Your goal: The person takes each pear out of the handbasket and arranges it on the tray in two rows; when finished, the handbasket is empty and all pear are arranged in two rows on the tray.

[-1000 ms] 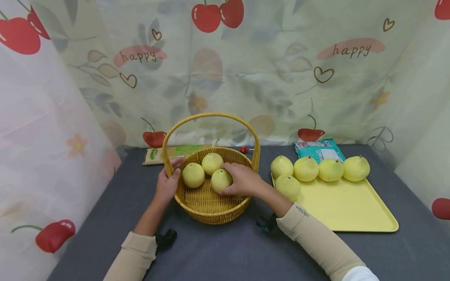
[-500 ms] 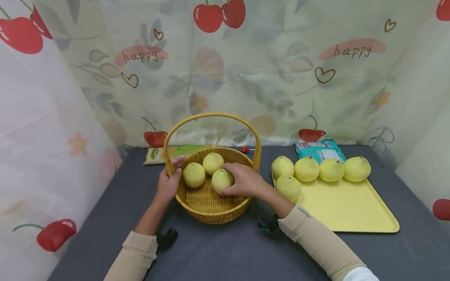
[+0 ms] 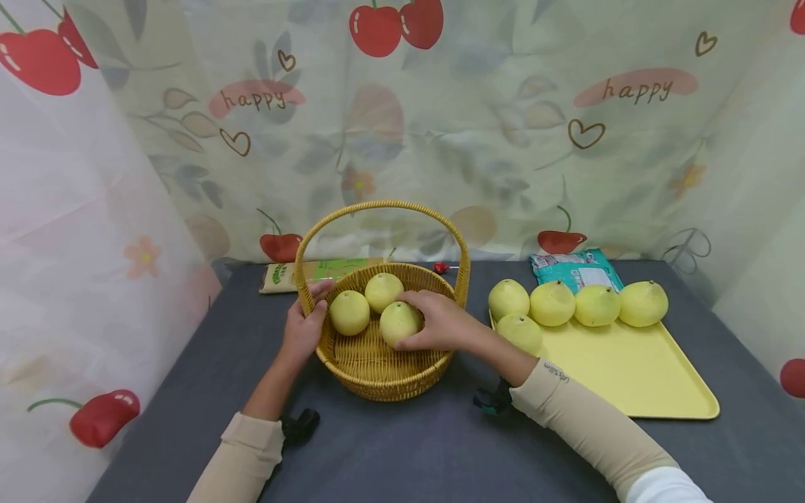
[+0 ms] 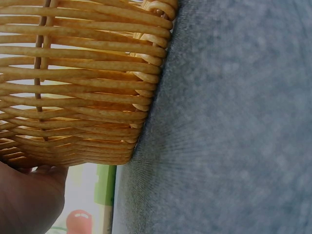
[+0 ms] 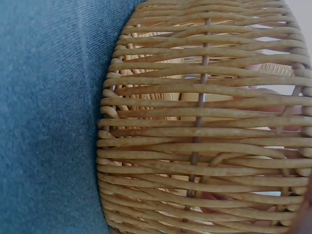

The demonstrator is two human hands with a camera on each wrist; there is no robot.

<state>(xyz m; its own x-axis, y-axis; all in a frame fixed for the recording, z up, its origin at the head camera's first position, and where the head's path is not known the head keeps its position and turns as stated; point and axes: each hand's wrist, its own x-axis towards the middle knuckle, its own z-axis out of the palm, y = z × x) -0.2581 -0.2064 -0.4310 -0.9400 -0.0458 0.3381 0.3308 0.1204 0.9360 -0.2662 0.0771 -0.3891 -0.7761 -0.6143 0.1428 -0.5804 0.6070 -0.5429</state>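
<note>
- Fruit, round and pale yellow-green [image 3: 399, 326], was low inside the wicker basket [image 3: 383, 391], right of its middle; I could not tell whether it touched the woven floor.
- I had the right hand [image 3: 442, 321] grasping it from the right, thumb nearer, fingers farther.
- I had the left hand [image 3: 305, 328] gripping the basket's left rim, at the foot of the arched handle [image 3: 386, 204].
- Two companions lay inside: a left fruit [image 3: 349, 314] and a far fruit [image 3: 384, 292].
- I judged the step as placing or picking up fruit in the basket; one moment did not show which. More fruit stood on the yellow tray [image 3: 635, 377], well to the right.
- As I judged it, setting down called for a gentle opening of the fingers; lifting called for a firm hold, steered under the handle.
- Edges to mind: the right rim passed beneath the right wrist, the handle's right foot rose just beyond, and the tray's left-edge fruit [image 3: 519, 331] appeared close to the forearm.
- Room showed on the basket's near floor; leftward and farther, the companions left little.
</note>
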